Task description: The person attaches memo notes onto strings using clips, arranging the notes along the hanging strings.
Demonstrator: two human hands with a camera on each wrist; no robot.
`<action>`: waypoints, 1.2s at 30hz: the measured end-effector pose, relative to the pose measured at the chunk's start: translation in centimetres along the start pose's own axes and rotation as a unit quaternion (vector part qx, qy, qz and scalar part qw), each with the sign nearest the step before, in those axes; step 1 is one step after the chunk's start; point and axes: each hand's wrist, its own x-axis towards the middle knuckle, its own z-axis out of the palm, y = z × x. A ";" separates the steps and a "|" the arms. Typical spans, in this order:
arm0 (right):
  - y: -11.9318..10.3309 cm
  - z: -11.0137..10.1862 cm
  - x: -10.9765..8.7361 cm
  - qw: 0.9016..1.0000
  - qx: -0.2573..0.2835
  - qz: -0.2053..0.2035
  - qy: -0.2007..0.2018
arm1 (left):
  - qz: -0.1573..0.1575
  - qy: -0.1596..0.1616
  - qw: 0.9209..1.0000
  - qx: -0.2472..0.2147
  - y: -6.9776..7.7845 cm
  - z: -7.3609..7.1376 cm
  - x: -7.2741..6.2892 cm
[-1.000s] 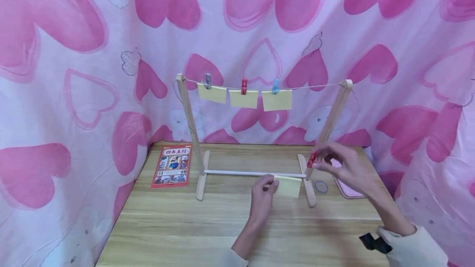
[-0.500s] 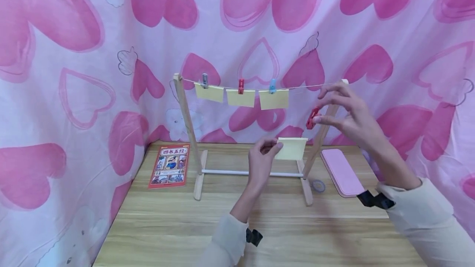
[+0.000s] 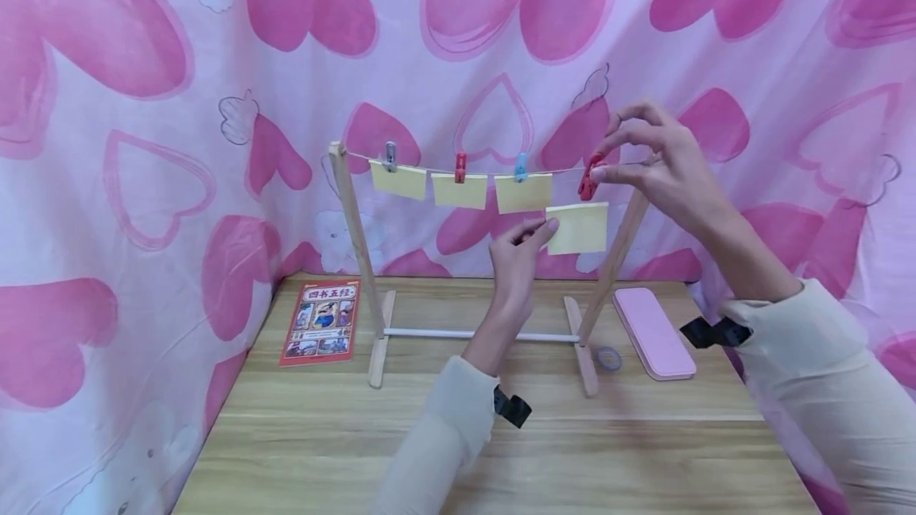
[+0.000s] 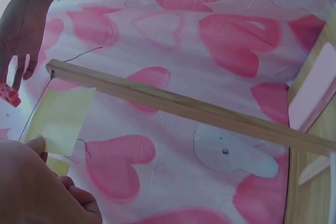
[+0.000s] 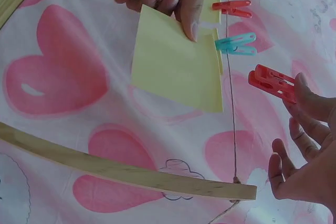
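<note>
My left hand (image 3: 517, 261) pinches a yellow sticky note (image 3: 581, 229) by its left edge, just below the string (image 5: 232, 124) near its right end. My right hand (image 3: 661, 161) holds a red clothespin (image 3: 589, 178) between thumb and fingers, above the note and close to the string. In the right wrist view the clothespin (image 5: 272, 82) is apart from both note and string. Three other notes hang along the string, pinned by a grey clothespin (image 3: 390, 156), a red one (image 3: 460, 168) and a light blue one (image 3: 522, 167).
The string spans two wooden posts (image 3: 355, 237), joined low down by a white rod (image 3: 429, 333). On the table (image 3: 401, 443) lie a red booklet (image 3: 320, 323) at left, and a pink case (image 3: 654, 334) and a tape ring (image 3: 609, 358) at right. A heart-patterned curtain (image 3: 300, 102) hangs behind.
My left hand has lifted the sticky note from near the white rod up to just under the string. My right hand has raised the red clothespin from beside the right post's foot to string height.
</note>
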 end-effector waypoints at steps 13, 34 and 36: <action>0.3 0.0 2.8 1.000 -0.009 -0.003 0.015 | 0.005 0.027 0.998 -0.049 1.0 2.9 1.4; 1.0 0.5 4.1 1.000 -0.025 -0.004 0.010 | 0.012 0.032 0.997 -0.063 1.6 3.6 2.1; 1.1 0.5 4.1 1.000 -0.026 -0.003 0.010 | 0.015 0.036 0.997 -0.064 1.6 3.7 2.2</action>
